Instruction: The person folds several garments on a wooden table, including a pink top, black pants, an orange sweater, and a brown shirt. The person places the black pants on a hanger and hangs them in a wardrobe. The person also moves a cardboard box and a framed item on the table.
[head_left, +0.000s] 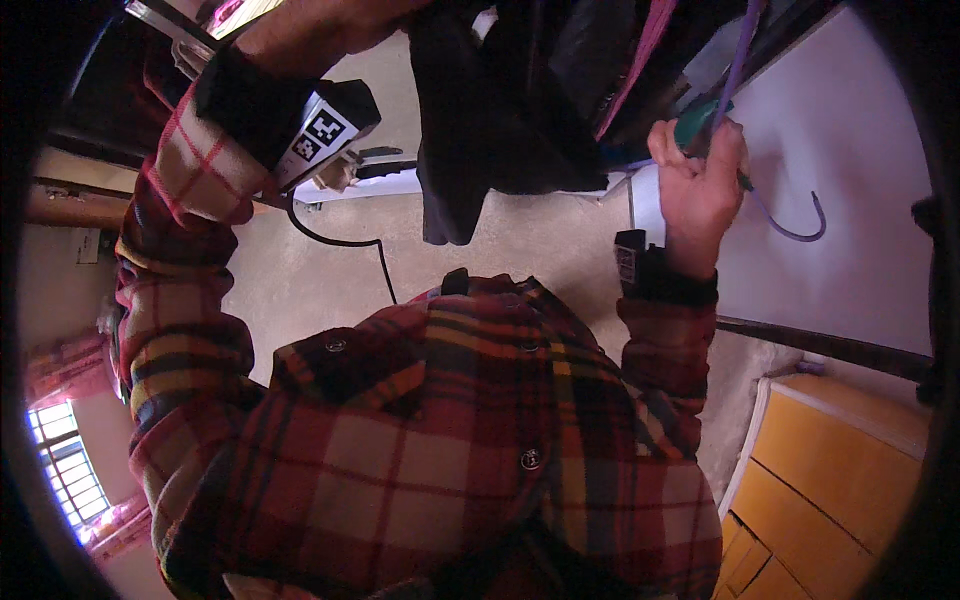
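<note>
At the upper right, my right hand (701, 180) is closed around a purple hanger (796, 237), whose curved hook sticks out to the right. Something green (696, 126) is at the same hand, between its fingers and the hanger; I cannot tell what it is. Dark cloth (495, 127) hangs down at the top centre, between my arms. My left hand (330, 30) reaches up at the top left; its fingers run out of the picture or behind the dark cloth, so its grip is hidden. Each wrist bears a black band with a marked block.
A pale panel (832, 172) with a dark edge stands at the right, above an orange-brown wooden piece with panels (832, 465). A black cable (337, 241) runs from my left wrist towards my body. More dark and pink cloth hangs at the top. A barred window (69, 461) is at the lower left.
</note>
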